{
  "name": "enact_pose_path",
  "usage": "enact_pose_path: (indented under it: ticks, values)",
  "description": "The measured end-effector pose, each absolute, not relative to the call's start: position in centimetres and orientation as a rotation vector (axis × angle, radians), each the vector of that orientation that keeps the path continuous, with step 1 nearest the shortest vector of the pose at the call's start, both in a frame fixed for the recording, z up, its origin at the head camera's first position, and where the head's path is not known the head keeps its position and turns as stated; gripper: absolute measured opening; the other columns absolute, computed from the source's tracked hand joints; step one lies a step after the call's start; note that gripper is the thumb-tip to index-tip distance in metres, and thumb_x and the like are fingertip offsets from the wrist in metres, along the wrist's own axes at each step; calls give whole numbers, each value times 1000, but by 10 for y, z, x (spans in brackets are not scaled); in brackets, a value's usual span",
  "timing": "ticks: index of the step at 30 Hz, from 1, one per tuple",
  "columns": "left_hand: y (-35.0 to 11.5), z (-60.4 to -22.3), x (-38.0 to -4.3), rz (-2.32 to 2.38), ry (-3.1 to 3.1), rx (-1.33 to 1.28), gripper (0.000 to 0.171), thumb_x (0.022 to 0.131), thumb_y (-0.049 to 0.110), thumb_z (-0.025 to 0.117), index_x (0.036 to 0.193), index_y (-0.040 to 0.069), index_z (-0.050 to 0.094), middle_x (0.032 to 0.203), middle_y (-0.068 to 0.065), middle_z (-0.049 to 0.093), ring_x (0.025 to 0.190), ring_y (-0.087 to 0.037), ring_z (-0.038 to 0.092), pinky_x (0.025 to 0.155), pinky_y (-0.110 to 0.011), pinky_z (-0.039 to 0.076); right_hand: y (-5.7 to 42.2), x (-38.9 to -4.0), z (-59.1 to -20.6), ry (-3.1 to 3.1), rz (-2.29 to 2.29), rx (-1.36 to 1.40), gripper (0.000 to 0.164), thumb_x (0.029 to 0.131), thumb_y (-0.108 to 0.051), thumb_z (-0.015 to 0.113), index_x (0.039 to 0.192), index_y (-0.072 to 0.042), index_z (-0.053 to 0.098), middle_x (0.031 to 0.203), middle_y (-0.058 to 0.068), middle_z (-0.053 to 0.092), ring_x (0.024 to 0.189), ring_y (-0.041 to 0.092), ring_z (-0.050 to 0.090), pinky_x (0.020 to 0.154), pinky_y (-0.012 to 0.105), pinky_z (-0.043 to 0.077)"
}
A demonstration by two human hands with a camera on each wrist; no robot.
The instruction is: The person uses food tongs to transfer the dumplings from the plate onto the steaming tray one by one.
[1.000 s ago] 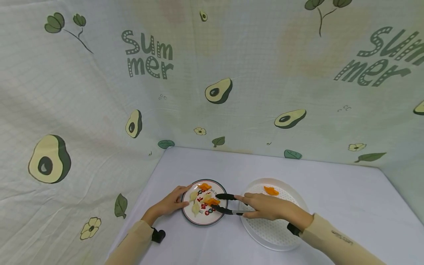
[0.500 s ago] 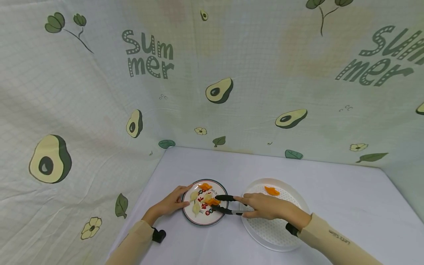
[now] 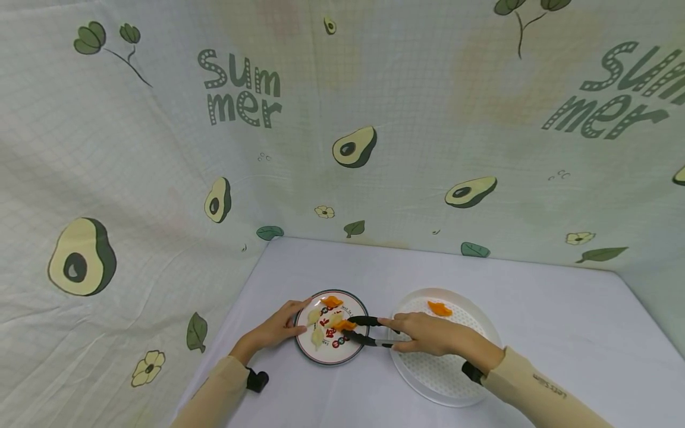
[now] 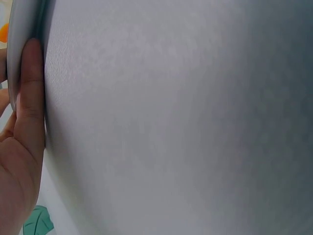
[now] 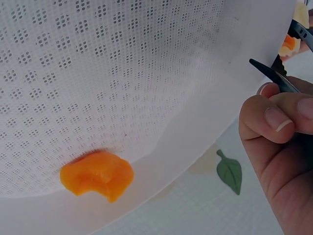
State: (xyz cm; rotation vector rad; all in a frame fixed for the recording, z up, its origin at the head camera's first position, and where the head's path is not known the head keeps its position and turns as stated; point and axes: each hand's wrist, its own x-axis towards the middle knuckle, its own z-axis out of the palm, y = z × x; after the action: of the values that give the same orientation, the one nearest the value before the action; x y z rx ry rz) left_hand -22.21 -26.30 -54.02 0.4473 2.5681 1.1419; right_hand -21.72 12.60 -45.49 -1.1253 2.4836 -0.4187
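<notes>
In the head view my left hand grips the left rim of a white plate with a dark-edged border. My right hand holds black-tipped tongs, their tips apart and reaching over the plate's right side. Right at those tips lies an orange dumpling. Another orange dumpling sits near the plate's far rim, and several pale yellow dumplings, one at the near left, share the plate. The left wrist view shows a finger along the plate's outer side.
Beneath my right hand stands a round white perforated steamer tray. One orange dumpling lies in it by the far wall. A white cloth covers the table, and a hanging printed cloth encloses the back and left.
The upper tip of the tongs has come slightly closer to the lower one around the orange dumpling. The left hand, plate and tray keep their places.
</notes>
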Motion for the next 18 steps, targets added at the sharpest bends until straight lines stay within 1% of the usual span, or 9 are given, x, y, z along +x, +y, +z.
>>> enact_pose_path:
  ticks: [11,15,18]
  values:
    - [-262,-540,-222,1138,2568,453,70,97,23,66,157,13,31,138,-16,40,80,-16,41,68,-26,37,135,-214,-448,2494,-479,-1124,61,98,-37,64,149,-10,47,135,12,59,120,27,58,96,44,48]
    - [-262,-540,-222,1135,2572,459,70,97,23,66,157,12,31,138,-15,40,79,-16,41,68,-26,37,145,-212,-443,2483,-541,-1112,63,99,-40,60,151,-8,44,140,12,55,126,29,54,98,46,46]
    - [-261,-539,-222,1132,2578,448,71,97,23,66,157,12,31,137,-15,41,79,-16,41,67,-26,37,153,-210,-438,2480,-588,-1102,64,100,-42,58,151,-7,43,138,10,56,123,27,55,97,44,47]
